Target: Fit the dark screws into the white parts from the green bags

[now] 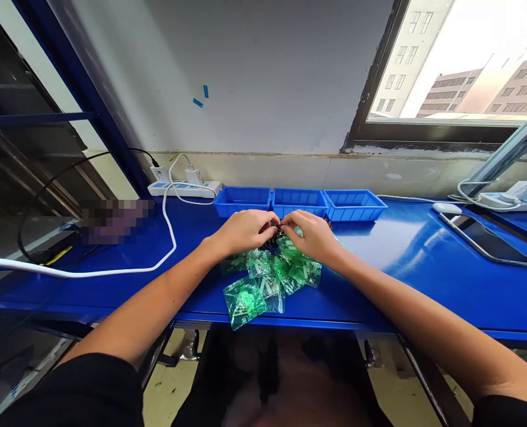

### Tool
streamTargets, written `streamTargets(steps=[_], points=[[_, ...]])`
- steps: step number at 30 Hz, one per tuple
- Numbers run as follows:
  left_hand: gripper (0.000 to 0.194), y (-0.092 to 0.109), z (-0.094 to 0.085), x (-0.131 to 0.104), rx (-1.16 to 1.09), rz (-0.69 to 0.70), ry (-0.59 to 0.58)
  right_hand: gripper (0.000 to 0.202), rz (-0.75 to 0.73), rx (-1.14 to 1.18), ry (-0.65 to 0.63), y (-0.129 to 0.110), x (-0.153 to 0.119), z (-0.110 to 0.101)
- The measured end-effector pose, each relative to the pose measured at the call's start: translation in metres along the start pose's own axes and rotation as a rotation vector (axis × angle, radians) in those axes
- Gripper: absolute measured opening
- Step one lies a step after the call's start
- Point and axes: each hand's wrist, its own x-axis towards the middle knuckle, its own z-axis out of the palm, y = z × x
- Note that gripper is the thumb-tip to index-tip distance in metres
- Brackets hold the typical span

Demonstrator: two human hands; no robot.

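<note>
My left hand [245,230] and my right hand [311,235] meet above a pile of clear green plastic packets [270,276], just in front of a row of blue bins. The fingertips of both hands are closed in a pinch, close together. Small dark pieces [272,236] show between and below them, but what each hand grips is too small to tell. Pale slim parts show through the film of several packets. One green packet [244,301] lies nearest the table's front edge.
Three blue bins [243,203] stand along the back of the blue table [406,284]. A power strip [183,188] with white cables [168,228] lies at the back left. At right are a phone [486,237] and another power strip [515,200].
</note>
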Motion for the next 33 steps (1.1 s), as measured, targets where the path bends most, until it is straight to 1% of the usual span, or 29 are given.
streamTargets(steps=[5, 13, 33], points=[[0.025, 0.0005, -0.0004, 0.0001, -0.013, -0.017, 0.013, 0.006, 0.004, 0.003, 0.007, -0.0005, 0.0, -0.0004], [0.025, 0.0014, -0.0011, -0.0002, 0.002, -0.075, 0.05, 0.005, -0.014, 0.013, 0.04, 0.0016, -0.0007, 0.0011], [0.019, 0.0002, 0.0016, 0.0001, -0.002, -0.04, 0.073, 0.004, -0.021, 0.012, 0.074, 0.0015, -0.0008, 0.0022]])
